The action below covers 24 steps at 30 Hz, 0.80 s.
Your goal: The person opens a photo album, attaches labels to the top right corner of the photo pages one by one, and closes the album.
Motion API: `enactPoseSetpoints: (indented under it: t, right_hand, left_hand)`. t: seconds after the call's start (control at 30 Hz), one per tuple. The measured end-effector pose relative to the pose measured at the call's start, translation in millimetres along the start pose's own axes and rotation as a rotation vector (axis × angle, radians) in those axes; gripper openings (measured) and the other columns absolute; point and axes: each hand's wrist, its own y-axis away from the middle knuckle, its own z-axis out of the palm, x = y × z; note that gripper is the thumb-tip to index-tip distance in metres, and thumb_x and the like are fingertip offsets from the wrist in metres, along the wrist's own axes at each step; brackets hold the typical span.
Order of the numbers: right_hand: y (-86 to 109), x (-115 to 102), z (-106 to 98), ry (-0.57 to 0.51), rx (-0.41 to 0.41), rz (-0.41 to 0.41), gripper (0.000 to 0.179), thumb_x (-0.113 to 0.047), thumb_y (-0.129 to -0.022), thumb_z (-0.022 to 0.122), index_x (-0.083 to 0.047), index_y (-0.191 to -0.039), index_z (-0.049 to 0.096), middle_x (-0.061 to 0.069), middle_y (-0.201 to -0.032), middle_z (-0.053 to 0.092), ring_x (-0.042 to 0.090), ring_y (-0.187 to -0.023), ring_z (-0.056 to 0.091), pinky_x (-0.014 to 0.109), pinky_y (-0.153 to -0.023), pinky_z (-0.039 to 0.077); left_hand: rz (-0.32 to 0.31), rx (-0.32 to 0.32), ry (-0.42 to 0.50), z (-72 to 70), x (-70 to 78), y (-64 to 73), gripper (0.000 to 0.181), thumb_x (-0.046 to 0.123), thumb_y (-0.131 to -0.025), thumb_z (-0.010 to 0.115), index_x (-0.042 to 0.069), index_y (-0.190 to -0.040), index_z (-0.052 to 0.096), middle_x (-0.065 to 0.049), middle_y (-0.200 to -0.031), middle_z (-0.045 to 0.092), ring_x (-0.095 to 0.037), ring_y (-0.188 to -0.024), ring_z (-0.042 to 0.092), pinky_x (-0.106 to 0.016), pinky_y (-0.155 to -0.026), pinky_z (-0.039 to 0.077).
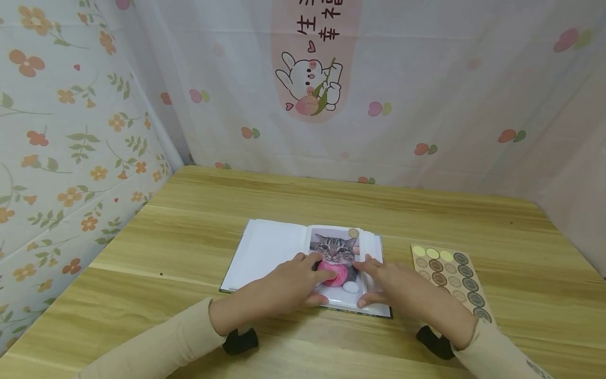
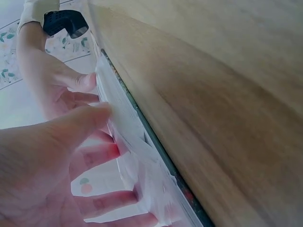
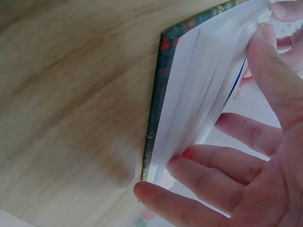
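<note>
Here the left hand [image 1: 293, 281] is touching the cat picture [image 1: 333, 245] at lower centre, its fingers spread loosely and gripping nothing; the right hand [image 1: 402, 279] is resting just as relaxed along the page's right side. Beneath them the album [image 1: 265, 252] is lying open across the lower centre, a round sticker [image 1: 353, 233] sitting at the picture's upper right corner. Farther out, the sticker sheet [image 1: 450, 269] is lying at lower right, partly behind the forearm. They're apparently smoothing the page, and the next move is probably calling for light, even pressure
</note>
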Motion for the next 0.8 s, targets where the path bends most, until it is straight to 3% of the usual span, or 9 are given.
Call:
enactPoseSetpoints:
  t: [0.3, 0.43, 0.57, 0.8]
  right_hand:
    - [-3.3, 0.1, -0.6, 0.044, 0.052, -0.021, 0.075, -0.057, -0.066, 0.066, -0.008, -0.122, 0.059, 0.016, -0.112, 0.065, 0.028, -0.080, 0.066, 0.042, -0.072, 0.052]
    - [-4.2, 0.1, -1.0, 0.042, 0.060, -0.019, 0.073, -0.057, -0.065, 0.066, -0.009, -0.120, 0.061, 0.011, -0.093, 0.069, 0.014, -0.063, 0.056, 0.035, -0.062, 0.049]
    - [-4.7, 0.0, -1.3, 0.031, 0.064, -0.019, 0.071, -0.056, -0.065, 0.066, -0.009, -0.119, 0.061, 0.005, -0.078, 0.066, 0.009, -0.057, 0.045, 0.032, -0.057, 0.045]
    - [-5.5, -0.8, 0.4, 0.053, 0.093, -0.033, 0.064, -0.053, -0.069, 0.066, -0.009, -0.116, 0.063, 0.006, -0.080, 0.068, 0.010, -0.057, 0.049, 0.033, -0.057, 0.046]
  left_hand:
    - [-0.010, 0.006, 0.003, -0.3, 1.7, -1.9, 0.055, 0.056, -0.082, 0.061, 0.025, -0.127, 0.057, -0.011, -0.129, 0.050, -0.024, -0.103, 0.054, -0.035, -0.081, 0.052]
    - [-0.009, 0.020, 0.011, -0.7, 2.4, -1.9, 0.055, 0.055, -0.080, 0.064, 0.024, -0.125, 0.058, -0.011, -0.126, 0.051, -0.024, -0.098, 0.055, -0.034, -0.076, 0.052]
    - [-0.011, 0.025, 0.013, -1.2, 2.9, -2.1, 0.055, 0.055, -0.080, 0.064, 0.024, -0.125, 0.059, -0.011, -0.124, 0.051, -0.023, -0.096, 0.055, -0.033, -0.074, 0.052]
    - [-0.014, 0.033, 0.021, -0.7, 2.6, -2.4, 0.052, 0.055, -0.082, 0.061, 0.024, -0.123, 0.060, -0.012, -0.125, 0.051, -0.023, -0.095, 0.055, -0.034, -0.074, 0.053]
